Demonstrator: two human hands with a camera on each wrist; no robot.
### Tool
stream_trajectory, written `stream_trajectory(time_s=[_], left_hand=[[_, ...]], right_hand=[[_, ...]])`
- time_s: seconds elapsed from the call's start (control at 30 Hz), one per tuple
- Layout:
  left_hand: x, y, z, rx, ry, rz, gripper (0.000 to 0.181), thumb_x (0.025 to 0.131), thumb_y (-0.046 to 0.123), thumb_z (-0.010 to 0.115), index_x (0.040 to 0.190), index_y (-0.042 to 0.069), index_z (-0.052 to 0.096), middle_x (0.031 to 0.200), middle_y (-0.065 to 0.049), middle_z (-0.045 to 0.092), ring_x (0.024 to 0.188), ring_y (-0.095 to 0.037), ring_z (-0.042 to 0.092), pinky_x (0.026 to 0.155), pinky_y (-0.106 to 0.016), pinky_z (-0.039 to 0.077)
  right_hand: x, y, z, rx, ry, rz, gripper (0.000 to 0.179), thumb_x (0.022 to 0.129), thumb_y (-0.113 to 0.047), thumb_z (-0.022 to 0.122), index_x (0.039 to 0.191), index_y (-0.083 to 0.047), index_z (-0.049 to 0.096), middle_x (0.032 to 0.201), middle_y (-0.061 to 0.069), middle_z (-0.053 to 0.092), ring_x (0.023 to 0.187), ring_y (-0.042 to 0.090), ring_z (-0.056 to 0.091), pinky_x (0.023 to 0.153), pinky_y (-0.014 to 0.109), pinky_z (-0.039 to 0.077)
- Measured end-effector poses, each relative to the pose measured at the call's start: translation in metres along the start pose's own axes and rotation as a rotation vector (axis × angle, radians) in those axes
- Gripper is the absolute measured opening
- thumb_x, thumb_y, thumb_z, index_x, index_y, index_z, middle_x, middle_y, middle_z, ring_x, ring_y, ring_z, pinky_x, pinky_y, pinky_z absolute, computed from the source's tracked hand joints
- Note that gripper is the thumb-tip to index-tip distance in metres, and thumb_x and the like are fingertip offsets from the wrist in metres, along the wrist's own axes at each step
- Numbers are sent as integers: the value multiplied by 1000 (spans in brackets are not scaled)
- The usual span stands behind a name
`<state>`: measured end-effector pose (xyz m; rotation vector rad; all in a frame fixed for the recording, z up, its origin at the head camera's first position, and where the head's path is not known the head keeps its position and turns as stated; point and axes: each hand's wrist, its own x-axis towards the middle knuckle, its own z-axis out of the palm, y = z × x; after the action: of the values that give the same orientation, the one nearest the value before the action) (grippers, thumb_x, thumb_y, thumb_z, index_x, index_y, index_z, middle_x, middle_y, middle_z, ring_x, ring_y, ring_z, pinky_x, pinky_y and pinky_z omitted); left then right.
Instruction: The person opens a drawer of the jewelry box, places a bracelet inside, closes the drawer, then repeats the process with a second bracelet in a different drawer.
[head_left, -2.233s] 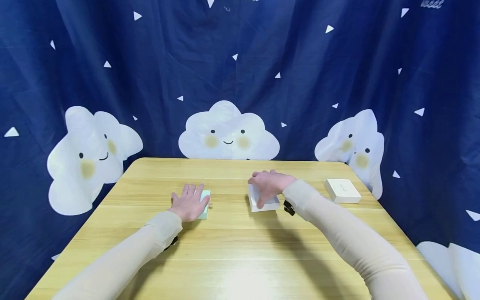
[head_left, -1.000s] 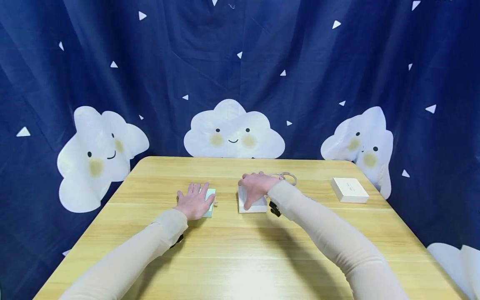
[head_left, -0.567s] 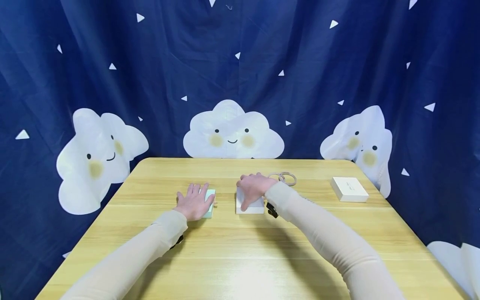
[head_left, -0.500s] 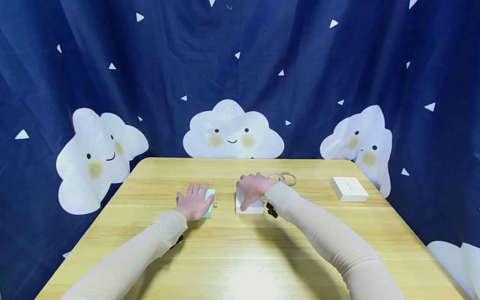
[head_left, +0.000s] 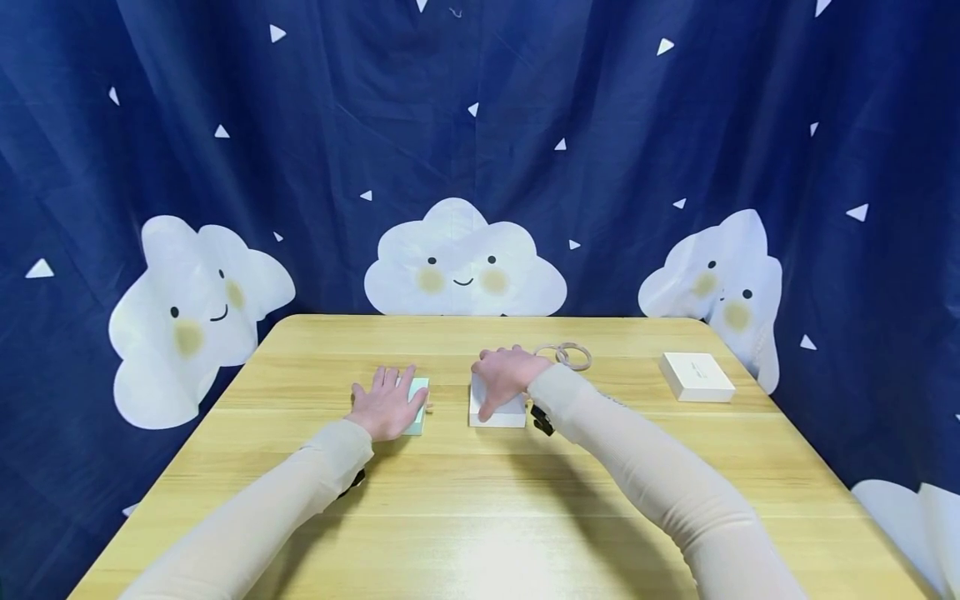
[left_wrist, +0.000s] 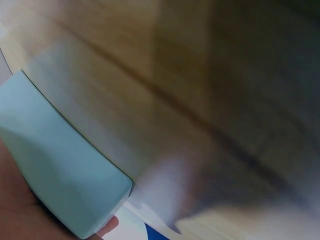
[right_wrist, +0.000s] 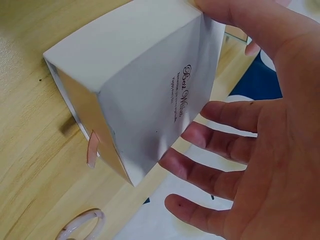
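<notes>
My left hand (head_left: 382,407) lies over a small mint-green box (head_left: 415,423) left of centre, its fingers straight and spread. Seen from the left wrist, the box's plain face (left_wrist: 60,155) fills the lower left, and one fingertip pokes out past its end. Near the middle of the table my right hand (head_left: 507,377) grips a white drawer-style gift box (head_left: 504,420), thumb on the near edge and fingertips at the far edge. In the right wrist view the box shows printed lettering (right_wrist: 182,92) and a pink ribbon tab (right_wrist: 92,150) on its side.
Two pale bangles (head_left: 589,358) lie overlapping just behind my right wrist. A second white box (head_left: 697,377) rests near the right edge of the wooden table (head_left: 480,483). A dark blue curtain (head_left: 330,125) with cloud faces hangs behind the table.
My right hand has slid left with the white gift box, bringing the bangles into sight behind the wrist. Over the last half second both hands have stayed nearly still.
</notes>
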<state>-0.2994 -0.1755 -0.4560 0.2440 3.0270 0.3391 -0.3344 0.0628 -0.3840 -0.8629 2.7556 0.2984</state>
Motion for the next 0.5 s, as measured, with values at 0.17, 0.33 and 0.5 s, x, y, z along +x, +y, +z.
stream_trajectory(time_s=[0.17,0.33,0.5], left_hand=[[-1,1,-1,-4,-1,4,72,106,57,22,163,15,16,164,-25,21,153,-47,10,106,-85,5],[-1,2,-2,-4,-9,1,72,106,58,20,163,15,15,165,-26,19,153,-47,8,107,-84,4],[-1,1,-2,-8,-16,1,73,106,58,20,163,14,14,165,-26,18,153,-48,7,106,-85,4]], right_hand=[[-1,1,0,2,1,2,89,72,-66,79,146,-23,53,143,1,54,125,26,56,112,51,38],[-1,2,0,10,3,2,89,71,-67,79,145,-23,53,143,2,54,125,26,56,112,52,38],[0,3,2,13,8,-6,90,72,-68,78,146,-23,53,145,2,52,126,28,55,113,54,36]])
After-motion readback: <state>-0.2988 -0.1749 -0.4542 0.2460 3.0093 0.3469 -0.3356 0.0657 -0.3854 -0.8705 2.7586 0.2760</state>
